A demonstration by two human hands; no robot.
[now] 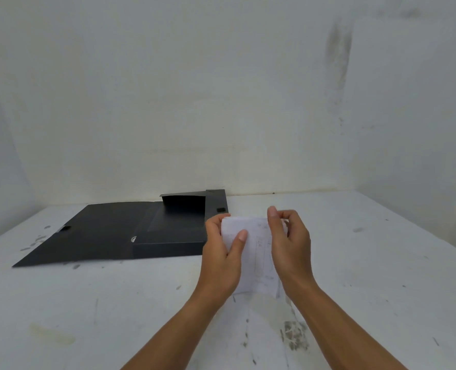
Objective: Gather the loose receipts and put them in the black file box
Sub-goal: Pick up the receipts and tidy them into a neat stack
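Holding the flimsy receipts [259, 252] pinched by both edges between left hand [223, 252] and right hand [291, 247], just right of the open black file box [168, 231], so they probably won't crumple or slip.

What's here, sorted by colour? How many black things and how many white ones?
Black: 1, the file box, lying open.
White: 1, a bunch of receipts held by the left hand and right hand; the sheets cannot be counted.
Total: 2
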